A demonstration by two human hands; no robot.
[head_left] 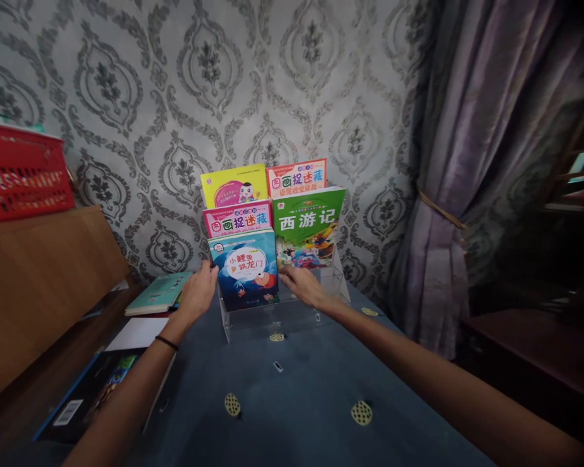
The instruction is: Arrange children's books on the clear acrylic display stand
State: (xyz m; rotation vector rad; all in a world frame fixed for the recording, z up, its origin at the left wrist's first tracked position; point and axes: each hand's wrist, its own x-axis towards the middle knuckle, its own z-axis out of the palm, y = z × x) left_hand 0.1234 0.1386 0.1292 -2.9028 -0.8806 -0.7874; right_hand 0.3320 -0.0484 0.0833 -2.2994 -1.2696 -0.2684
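Note:
A blue picture book stands upright at the front left of a clear acrylic book rack. My left hand is closed at its left edge, and my right hand grips its right edge. Behind it rise a pink book and a yellow book. To the right, a green book leans in the rack in front of an orange-red book. The fingertips behind the blue book are partly hidden.
Left of the rack lie a teal book and a black-covered book. A cardboard box carries a red basket. Patterned wallpaper backs the blue tablecloth; a tied curtain hangs at right.

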